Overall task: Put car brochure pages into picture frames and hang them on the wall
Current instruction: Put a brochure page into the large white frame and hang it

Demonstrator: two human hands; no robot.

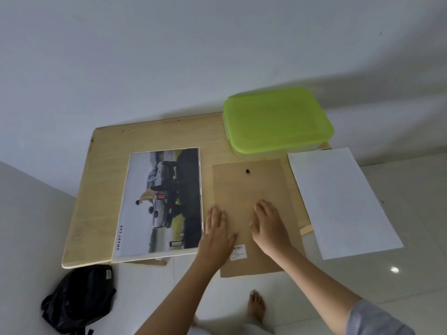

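a: how far along?
b: early, i'd say. left hand [216, 229] and right hand [268, 226] press flat, fingers straight, on the backing board [249, 187]; the brochure page [164, 201] lies at its nine o'clock, not yet backed, nothing hung.

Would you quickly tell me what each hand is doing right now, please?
Left hand: open, fingers flat at the left edge of the backing board, holding nothing.
Right hand: open, flat on the same board.

head cam | 1 view | looks steeply down | table [101, 180] near
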